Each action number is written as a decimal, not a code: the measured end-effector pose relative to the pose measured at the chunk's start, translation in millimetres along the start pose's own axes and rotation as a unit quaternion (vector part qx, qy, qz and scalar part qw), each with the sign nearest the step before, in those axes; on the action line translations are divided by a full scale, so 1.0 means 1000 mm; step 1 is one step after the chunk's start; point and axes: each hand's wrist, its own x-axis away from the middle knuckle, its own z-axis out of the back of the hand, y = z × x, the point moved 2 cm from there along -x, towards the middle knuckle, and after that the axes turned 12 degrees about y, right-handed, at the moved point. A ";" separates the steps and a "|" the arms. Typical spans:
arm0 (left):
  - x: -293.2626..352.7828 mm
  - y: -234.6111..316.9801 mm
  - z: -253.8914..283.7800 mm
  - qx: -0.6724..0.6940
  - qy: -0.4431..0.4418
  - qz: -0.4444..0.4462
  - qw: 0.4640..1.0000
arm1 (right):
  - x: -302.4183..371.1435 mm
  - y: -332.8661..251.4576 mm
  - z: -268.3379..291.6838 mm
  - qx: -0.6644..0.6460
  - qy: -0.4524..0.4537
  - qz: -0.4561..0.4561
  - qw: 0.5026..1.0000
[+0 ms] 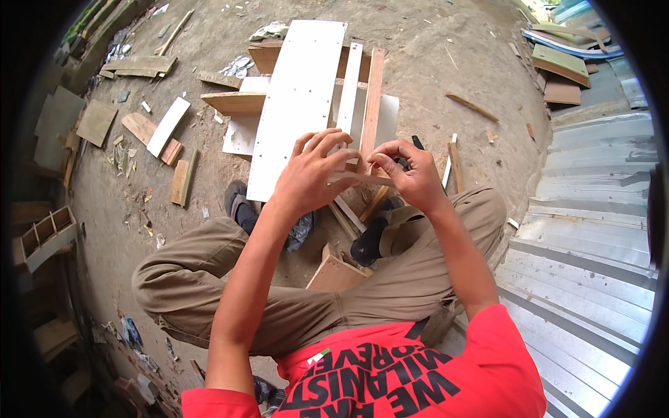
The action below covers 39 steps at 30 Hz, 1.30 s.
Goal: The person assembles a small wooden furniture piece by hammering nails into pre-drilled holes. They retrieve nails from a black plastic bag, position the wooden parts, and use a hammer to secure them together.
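Note:
A long white-faced board [296, 104] with small dark dots lies lengthwise before me on other wood pieces. Beside it run a narrow white strip [350, 94] and a bare reddish wooden strip [373, 97]. A short wooden crosspiece [376, 180] lies at their near ends. My left hand [306, 171] is closed around the crosspiece's left part, fingers above and thumb below. At the near end of the reddish strip, my right hand [411, 174] has thumb and finger pinched together. Whatever they hold is too small to make out.
Under the board, wooden planks [237, 103] stick out to the left. Behind my right hand is a black handle-like piece [417, 142]. Wood offcuts [184, 177] litter the dirt floor. Corrugated metal sheets [578, 258] lie at right; a wooden block [338, 272] sits between my legs.

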 end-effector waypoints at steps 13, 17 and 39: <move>-0.002 0.003 -0.002 0.014 0.027 0.008 0.999 | 0.005 0.003 -0.010 0.084 0.031 0.079 0.993; -0.004 0.002 -0.005 0.088 0.033 0.038 0.995 | 0.002 -0.003 -0.011 0.096 0.036 0.166 0.981; -0.010 0.021 -0.013 0.031 0.063 0.079 0.994 | -0.001 0.022 0.006 -0.001 0.169 -0.012 0.985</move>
